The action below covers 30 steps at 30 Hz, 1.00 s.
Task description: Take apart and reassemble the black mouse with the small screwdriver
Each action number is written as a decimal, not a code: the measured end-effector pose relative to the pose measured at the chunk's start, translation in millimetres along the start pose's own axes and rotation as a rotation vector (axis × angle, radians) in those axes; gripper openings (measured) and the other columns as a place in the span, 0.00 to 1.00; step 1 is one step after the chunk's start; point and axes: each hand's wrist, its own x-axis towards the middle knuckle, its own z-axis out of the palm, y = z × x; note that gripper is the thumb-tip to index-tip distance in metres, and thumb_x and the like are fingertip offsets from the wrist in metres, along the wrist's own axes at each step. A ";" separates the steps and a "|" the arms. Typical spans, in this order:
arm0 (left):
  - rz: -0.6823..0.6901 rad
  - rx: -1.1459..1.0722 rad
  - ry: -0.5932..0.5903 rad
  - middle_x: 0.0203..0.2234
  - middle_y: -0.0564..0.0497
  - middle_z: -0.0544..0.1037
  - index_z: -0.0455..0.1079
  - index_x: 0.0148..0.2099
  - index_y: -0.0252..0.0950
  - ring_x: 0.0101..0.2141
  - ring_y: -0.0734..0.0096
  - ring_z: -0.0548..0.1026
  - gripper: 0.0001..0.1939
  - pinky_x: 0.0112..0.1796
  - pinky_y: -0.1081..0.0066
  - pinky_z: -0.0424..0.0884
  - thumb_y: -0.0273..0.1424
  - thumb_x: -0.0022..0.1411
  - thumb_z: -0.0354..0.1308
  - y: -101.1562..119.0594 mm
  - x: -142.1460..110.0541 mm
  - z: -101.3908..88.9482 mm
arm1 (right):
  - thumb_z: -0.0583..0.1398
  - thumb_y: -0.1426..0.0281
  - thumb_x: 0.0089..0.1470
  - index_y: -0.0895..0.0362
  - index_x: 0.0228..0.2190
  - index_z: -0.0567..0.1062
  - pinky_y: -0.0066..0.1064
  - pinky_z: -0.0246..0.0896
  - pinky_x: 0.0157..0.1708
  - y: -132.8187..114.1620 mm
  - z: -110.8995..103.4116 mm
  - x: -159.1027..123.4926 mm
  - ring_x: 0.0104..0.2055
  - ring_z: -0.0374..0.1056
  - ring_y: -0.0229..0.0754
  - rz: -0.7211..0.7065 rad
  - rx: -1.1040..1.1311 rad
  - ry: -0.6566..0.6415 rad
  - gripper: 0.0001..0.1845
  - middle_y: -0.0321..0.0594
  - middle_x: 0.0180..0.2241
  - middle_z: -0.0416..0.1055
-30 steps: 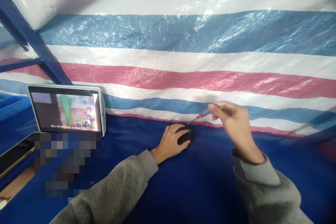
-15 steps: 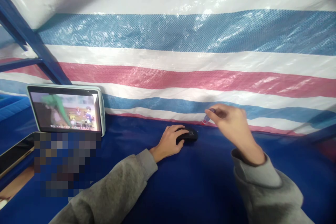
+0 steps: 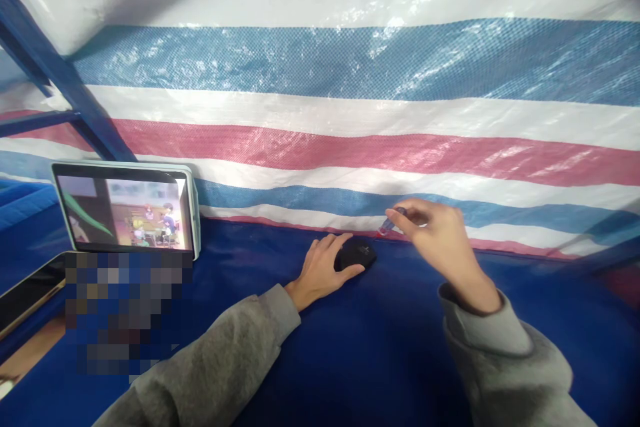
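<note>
A black computer mouse (image 3: 356, 255) lies on the dark blue surface, with small pale markings on its upturned face. My left hand (image 3: 320, 268) grips it from the left, thumb along the near edge and fingertips at the far edge. To the right, my right hand (image 3: 436, 230) pinches a small screwdriver (image 3: 391, 221) by its see-through bluish handle, which has red at the lower end. The screwdriver slants down to the left, towards the mouse's far right edge. Whether its thin tip touches the mouse I cannot tell.
A tablet (image 3: 125, 210) in a pale case stands at the left, playing a cartoon. Nearer, a phone (image 3: 35, 290) lies beside a blurred-out patch. Striped plastic sheeting (image 3: 320, 60) hangs behind the surface, and a blue metal frame (image 3: 95, 103) rises at the left.
My right hand has moved slightly left with the screwdriver, closer to the mouse. The mouse has turned a little, and my left thumb and fingers have spread to its edges.
</note>
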 end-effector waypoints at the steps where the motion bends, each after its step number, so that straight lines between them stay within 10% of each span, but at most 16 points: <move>1: 0.008 0.004 -0.003 0.42 0.48 0.77 0.65 0.59 0.41 0.40 0.59 0.76 0.27 0.47 0.57 0.66 0.47 0.62 0.60 1.2 -0.2 -0.7 | 0.61 0.59 0.54 0.53 0.25 0.77 0.32 0.62 0.29 0.3 -0.6 0.1 0.24 0.71 0.42 0.006 0.000 0.004 0.13 0.37 0.23 0.77; 6: 0.117 -0.061 0.019 0.25 0.54 0.75 0.70 0.45 0.38 0.26 0.69 0.72 0.10 0.38 0.65 0.66 0.37 0.69 0.52 0.7 -2.6 -1.6 | 0.60 0.58 0.54 0.53 0.24 0.76 0.33 0.61 0.28 1.5 -4.4 0.4 0.23 0.69 0.41 0.009 -0.016 0.039 0.14 0.37 0.22 0.76; 11: 0.248 -0.062 0.109 0.37 0.47 0.76 0.70 0.47 0.37 0.39 0.62 0.74 0.16 0.43 0.62 0.66 0.22 0.59 0.48 -1.0 -4.4 -4.5 | 0.61 0.57 0.53 0.54 0.24 0.76 0.33 0.59 0.28 2.1 -5.9 1.0 0.21 0.66 0.40 0.030 -0.029 0.060 0.15 0.36 0.20 0.74; 17: 0.335 0.014 -0.049 0.59 0.43 0.67 0.63 0.61 0.40 0.60 0.54 0.63 0.25 0.58 0.55 0.58 0.28 0.62 0.54 1.2 -1.7 -1.5 | 0.61 0.58 0.53 0.53 0.24 0.76 0.33 0.60 0.29 -0.2 -6.9 0.8 0.22 0.67 0.40 0.050 -0.029 0.051 0.14 0.37 0.22 0.75; 30: 0.221 0.044 -0.100 0.56 0.46 0.71 0.68 0.59 0.45 0.55 0.56 0.69 0.21 0.54 0.54 0.63 0.28 0.64 0.57 -2.7 -1.4 1.5 | 0.59 0.60 0.53 0.53 0.22 0.75 0.32 0.56 0.29 5.7 1.3 1.5 0.22 0.66 0.39 -0.008 -0.151 -0.006 0.13 0.34 0.20 0.73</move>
